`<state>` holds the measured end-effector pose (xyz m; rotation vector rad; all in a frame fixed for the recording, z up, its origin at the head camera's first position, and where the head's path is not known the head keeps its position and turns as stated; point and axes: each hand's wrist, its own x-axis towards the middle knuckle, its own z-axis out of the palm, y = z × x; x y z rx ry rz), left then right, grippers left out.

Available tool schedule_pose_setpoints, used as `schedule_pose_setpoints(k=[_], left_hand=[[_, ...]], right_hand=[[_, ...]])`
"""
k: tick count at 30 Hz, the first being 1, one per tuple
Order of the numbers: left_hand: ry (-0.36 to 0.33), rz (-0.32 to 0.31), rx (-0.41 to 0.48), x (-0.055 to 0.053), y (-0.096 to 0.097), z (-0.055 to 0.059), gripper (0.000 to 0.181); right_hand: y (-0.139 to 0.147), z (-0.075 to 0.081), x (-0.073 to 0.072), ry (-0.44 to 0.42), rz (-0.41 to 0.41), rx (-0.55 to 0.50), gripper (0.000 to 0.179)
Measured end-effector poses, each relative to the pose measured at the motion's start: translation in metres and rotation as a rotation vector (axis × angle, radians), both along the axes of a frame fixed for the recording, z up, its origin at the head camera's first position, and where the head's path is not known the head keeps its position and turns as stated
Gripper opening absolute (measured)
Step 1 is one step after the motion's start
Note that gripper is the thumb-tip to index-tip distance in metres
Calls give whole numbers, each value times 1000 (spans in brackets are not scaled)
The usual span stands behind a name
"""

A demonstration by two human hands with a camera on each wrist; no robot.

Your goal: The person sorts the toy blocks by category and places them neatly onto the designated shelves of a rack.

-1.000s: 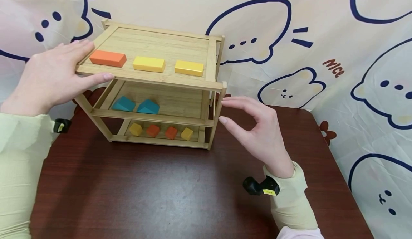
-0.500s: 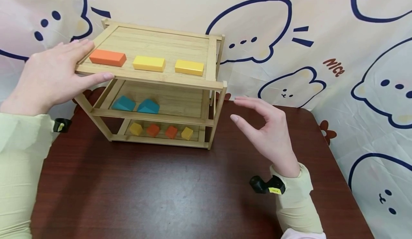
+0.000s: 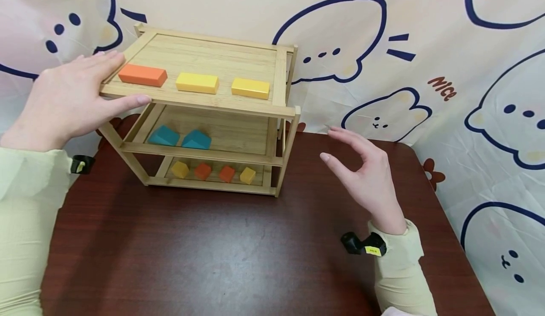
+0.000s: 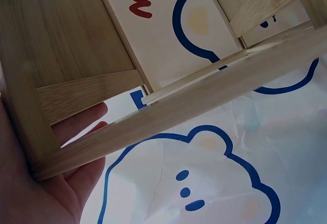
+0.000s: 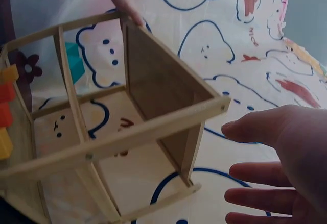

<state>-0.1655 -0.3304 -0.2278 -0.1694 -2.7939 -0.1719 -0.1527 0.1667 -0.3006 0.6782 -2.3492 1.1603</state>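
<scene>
A three-tier wooden shelf rack [image 3: 213,104] stands on the table. My left hand [image 3: 70,99] rests on its upper left corner, thumb along the front edge; in the left wrist view, fingers [image 4: 79,124] extend past the corner post. My right hand [image 3: 368,176] hovers right of the rack, apart from it, holding nothing, thumb and fingers spread. One orange block [image 3: 142,75] and two yellow blocks [image 3: 197,83] [image 3: 250,88] line the top tier. Two teal angular blocks [image 3: 163,136] [image 3: 196,139] sit on the middle tier. Several small yellow and orange blocks [image 3: 226,174] line the bottom tier.
The dark brown table [image 3: 204,250] extends in front of the rack and to its right. A white cloth [image 3: 426,32] with cartoon outlines hangs behind and on the right. Each wrist carries a small black camera [image 3: 364,244].
My right hand has drawn away to the right from the rack's right front post, its thumb and fingers still spread. The left hand, rack and blocks keep their places.
</scene>
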Motion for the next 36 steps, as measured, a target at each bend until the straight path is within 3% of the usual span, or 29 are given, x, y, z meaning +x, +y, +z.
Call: schedule_pose_setpoints(k=[19,36], left_hand=[[20,-23,4,1,0,1,90],[15,-20,7,0,-2,1,90]], right_hand=[[44,-19,-21,-220,-155,147,67],[78,-34,-40,-355,-223,266,80]])
